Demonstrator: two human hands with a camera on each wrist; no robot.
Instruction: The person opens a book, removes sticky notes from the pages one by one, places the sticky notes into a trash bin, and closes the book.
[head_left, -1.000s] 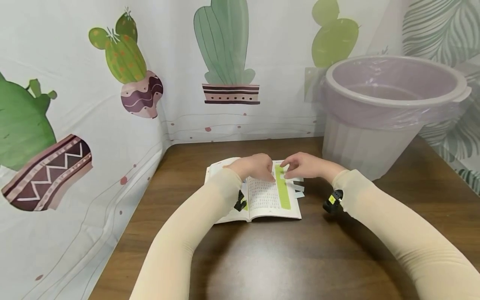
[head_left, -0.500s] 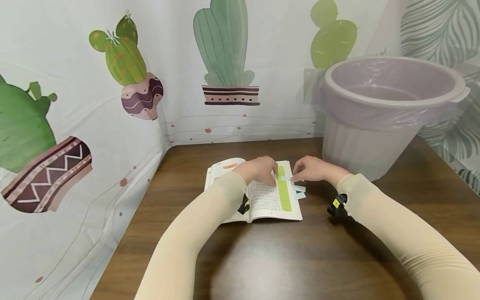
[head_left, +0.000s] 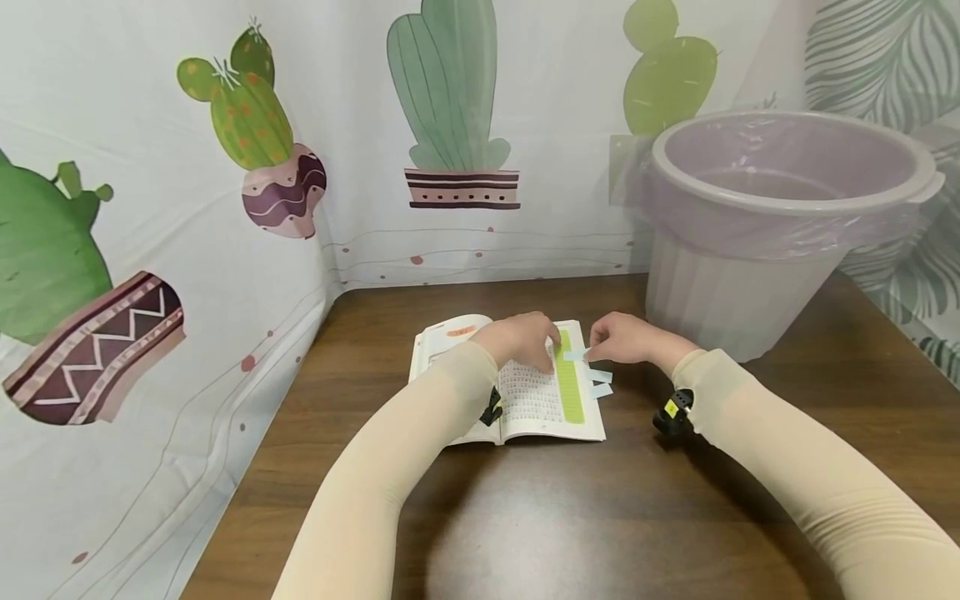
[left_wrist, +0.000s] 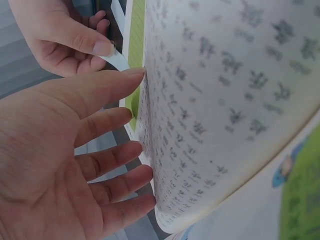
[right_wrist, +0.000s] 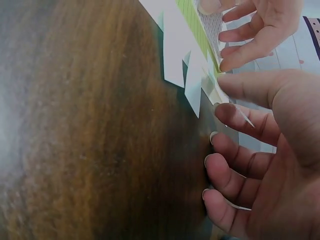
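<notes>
An open book [head_left: 525, 402] lies on the wooden table, with a yellow-green lined strip [head_left: 569, 400] down its right page. My left hand [head_left: 521, 340] hovers over that page; in the left wrist view its thumb and extended fingers are at the page. Just off the page's right edge, my right hand [head_left: 626, 337] pinches the end of a pale blue sticky tab [left_wrist: 118, 60] between thumb and index finger. The tab's other end overlaps the green strip. Two more pale blue tabs [head_left: 602, 384] stick out from the book's right edge below it.
A large bin [head_left: 720, 283] lined with a clear plastic bag stands at the back right of the table [head_left: 600, 517]. Behind the table hangs a cactus-print cloth [head_left: 352, 125]. A dark wrist device [head_left: 673, 410] sits below my right sleeve.
My right hand has moved right, from over the green strip to beyond the page edge, showing the pinched tab. My left hand has shifted slightly right, uncovering an orange mark on the left page.
</notes>
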